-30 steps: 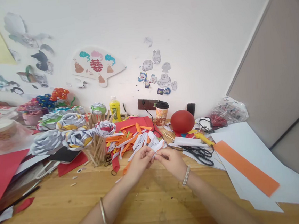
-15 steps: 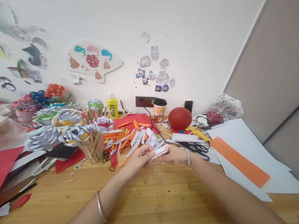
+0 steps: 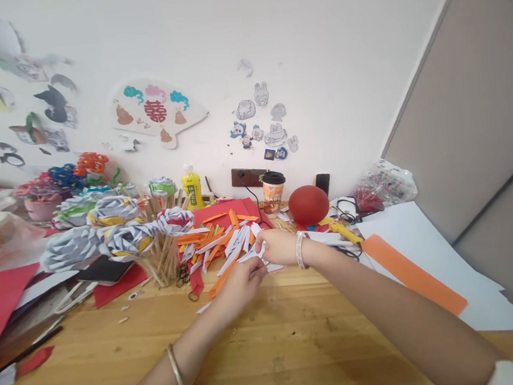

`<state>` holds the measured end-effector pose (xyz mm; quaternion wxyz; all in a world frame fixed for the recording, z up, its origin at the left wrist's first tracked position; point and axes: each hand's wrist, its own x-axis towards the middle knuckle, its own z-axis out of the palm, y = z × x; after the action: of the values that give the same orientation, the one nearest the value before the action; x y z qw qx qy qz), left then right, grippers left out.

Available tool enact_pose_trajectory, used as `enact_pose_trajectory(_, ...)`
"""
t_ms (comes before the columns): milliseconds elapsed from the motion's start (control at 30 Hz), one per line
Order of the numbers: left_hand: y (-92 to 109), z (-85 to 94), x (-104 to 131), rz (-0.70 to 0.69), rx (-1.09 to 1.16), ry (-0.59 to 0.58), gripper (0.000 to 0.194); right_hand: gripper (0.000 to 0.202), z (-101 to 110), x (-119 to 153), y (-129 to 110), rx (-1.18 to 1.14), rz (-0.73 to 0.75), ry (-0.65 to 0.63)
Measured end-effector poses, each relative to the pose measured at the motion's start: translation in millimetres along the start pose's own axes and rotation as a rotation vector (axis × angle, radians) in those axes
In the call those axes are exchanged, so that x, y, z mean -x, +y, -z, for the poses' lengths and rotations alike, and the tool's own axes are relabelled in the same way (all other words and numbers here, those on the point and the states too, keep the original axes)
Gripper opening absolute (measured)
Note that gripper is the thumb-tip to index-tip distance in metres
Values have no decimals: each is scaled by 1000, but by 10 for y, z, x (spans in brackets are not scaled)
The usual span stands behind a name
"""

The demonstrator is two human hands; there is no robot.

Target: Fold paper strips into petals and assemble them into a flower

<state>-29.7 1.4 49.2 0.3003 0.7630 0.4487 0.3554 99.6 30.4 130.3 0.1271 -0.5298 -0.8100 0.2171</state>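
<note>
My left hand (image 3: 247,279) is closed, thumb and fingers pressed together, just above the table's near side of a paper pile. A folded white paper strip (image 3: 276,267) with a thin orange edge juts out at its fingertips, partly hidden below my other hand. My right hand (image 3: 279,247) reaches across to the pile of folded paper pieces (image 3: 218,241), white and orange. Its fingers are bent down in a pinch at a white folded piece (image 3: 258,251) on the pile's right side.
Left of the pile, white paper flowers (image 3: 128,235) stand on bundled wooden sticks (image 3: 161,261). Behind are a yellow bottle (image 3: 192,187), a lidded paper cup (image 3: 273,192) and a red balloon-like ball (image 3: 308,204). At right, an orange strip (image 3: 414,274) lies on white sheets (image 3: 485,298), near black-handled scissors (image 3: 349,252).
Both hands held the white-and-orange strip between them. My right hand has let go of it and moved left and up to the pile; my left hand has dropped slightly lower.
</note>
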Motion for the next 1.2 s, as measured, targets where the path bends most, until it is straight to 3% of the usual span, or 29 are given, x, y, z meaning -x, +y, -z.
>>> enact_pose_trajectory(133, -50, -2, -17, -4, 169, 70, 22, 24, -149, 269, -32, -2, 37, 154)
enact_pose_trajectory(267, -82, 15, -44, 117, 617, 61, 32, 13, -463, 500, 69, -186, 129, 392)
enact_pose_trajectory(367, -70, 40, -61, 171, 753, 78, 41, 5, -717, 559, 234, -399, 122, 419)
enact_pose_trajectory(533, -17, 47, -51, 185, 804, 29, 44, 14, -838, 514, 540, -728, 124, 296)
enact_pose_trajectory(833, 71, 103, 2, 182, 762, -54, 40, 33, -620, 494, 757, -819, 63, 59)
enact_pose_trajectory(967, 47, 138, 24, 137, 672, -209, 37, 29, -488, 370, 859, -615, 10, -145)
enact_pose_trajectory(1067, 15, 53, 34, 98, 482, -324, 29, 20, -286, 199, 872, -410, -36, -293)
enact_pose_trajectory(1133, 1, -49, 36, 75, 314, -312, 22, 17, -141, 65, 806, -330, -57, -378)
enact_pose_trajectory(1200, -12, -146, 33, 72, 213, -204, 20, 17, -29, -48, 666, -236, -75, -398)
